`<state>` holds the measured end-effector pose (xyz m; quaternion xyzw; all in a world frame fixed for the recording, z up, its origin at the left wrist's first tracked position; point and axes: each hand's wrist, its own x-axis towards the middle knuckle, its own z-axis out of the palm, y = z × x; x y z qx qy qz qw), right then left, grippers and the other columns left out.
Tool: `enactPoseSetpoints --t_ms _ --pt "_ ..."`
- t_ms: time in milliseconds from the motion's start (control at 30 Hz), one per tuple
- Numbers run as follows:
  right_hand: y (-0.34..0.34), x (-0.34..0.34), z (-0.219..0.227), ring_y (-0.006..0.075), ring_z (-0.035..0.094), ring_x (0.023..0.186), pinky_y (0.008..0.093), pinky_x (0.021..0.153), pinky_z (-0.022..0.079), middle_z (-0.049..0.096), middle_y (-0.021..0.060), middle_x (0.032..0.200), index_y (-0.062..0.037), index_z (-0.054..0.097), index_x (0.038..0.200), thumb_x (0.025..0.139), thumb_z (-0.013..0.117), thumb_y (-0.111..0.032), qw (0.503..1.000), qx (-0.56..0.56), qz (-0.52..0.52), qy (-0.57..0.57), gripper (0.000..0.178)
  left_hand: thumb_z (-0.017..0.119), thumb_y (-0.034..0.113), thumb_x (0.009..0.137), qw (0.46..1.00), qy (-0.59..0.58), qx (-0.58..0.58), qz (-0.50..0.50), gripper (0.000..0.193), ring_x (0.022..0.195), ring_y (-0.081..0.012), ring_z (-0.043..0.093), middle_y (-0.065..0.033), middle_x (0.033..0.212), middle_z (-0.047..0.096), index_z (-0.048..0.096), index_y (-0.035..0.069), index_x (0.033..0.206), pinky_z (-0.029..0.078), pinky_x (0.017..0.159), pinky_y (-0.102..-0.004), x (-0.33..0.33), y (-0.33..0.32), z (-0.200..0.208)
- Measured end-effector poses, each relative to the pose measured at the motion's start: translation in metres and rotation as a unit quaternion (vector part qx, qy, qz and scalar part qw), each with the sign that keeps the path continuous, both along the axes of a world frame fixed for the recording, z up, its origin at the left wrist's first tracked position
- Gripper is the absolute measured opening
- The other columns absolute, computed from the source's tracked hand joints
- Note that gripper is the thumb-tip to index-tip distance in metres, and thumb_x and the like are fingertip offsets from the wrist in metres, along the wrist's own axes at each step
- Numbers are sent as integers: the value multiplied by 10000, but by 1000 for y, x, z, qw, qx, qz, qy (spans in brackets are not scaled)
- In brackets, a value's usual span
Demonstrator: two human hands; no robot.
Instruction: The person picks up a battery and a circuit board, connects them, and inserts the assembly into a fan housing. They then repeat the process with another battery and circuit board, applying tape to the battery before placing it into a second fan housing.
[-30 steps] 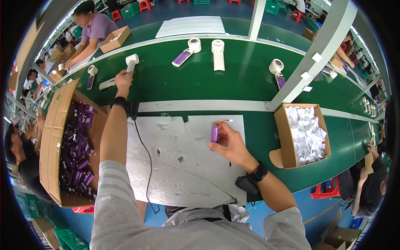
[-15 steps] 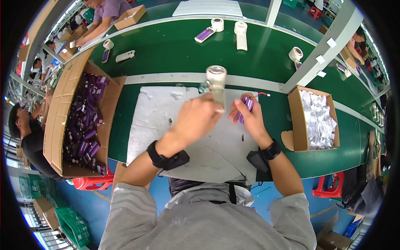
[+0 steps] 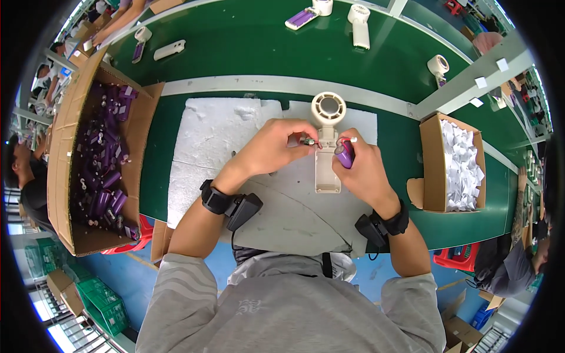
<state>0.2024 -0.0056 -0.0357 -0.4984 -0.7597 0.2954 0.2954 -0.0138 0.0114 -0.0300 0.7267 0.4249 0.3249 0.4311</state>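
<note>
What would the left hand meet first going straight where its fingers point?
Probably the white fan's open handle, though depth is unclear: the left hand might pass above it toward the right hand.

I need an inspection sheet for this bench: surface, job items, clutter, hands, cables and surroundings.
Surface: white foam sheet, marked and cracked, on green table.
Job's things: open fan body mostly over the sheet; purple battery.
Clutter: battery carton left; carton of white slips right.
Hands: left hand pinches an unclear small part; right hand holds the battery.
Cables: black cord by left wristband; red wire with white connector at right hand.
Surroundings: more fans beyond metal rail; red stool right; people nearby.
</note>
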Motion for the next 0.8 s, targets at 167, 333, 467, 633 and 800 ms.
enactPoseSetpoints --t_ms 167,333,467,633,800 --pt "-3 -5 6 233 586 666 313 620 492 597 114 829 -20 546 971 742 719 -19 991 132 10 14 287 726 10 767 999 11 32 -40 232 772 -159 612 -50 906 679 667 62 986 487 692 -283 1 -3 -2" --pt "0 -8 -3 223 608 700 296 643 501 621 105 859 -30 557 958 732 739 24 983 150 95 51 295 713 10 769 996 8 79 -49 230 784 -181 629 -62 916 684 665 55 989 496 703 -300 6 -10 -5" --pt "-1 -8 -5 205 610 695 285 644 505 629 98 849 -31 560 952 737 744 28 988 126 74 48 289 683 16 770 996 -7 78 -42 186 789 -268 650 -104 869 675 658 45 952 518 726 -355 6 -11 -3" --pt "-3 -7 -4 179 617 692 275 643 509 641 93 839 -29 560 957 746 755 10 990 108 74 45 290 665 0 768 999 -13 -20 -30 195 791 -282 658 -106 870 675 659 51 956 518 710 -366 5 -10 1" --pt "-3 -7 -6 174 617 693 268 650 514 643 91 841 -28 562 966 742 766 1 990 122 67 27 305 644 -18 767 997 -28 72 -15 204 766 -291 659 -118 854 679 693 79 939 517 699 -366 3 -10 -8"
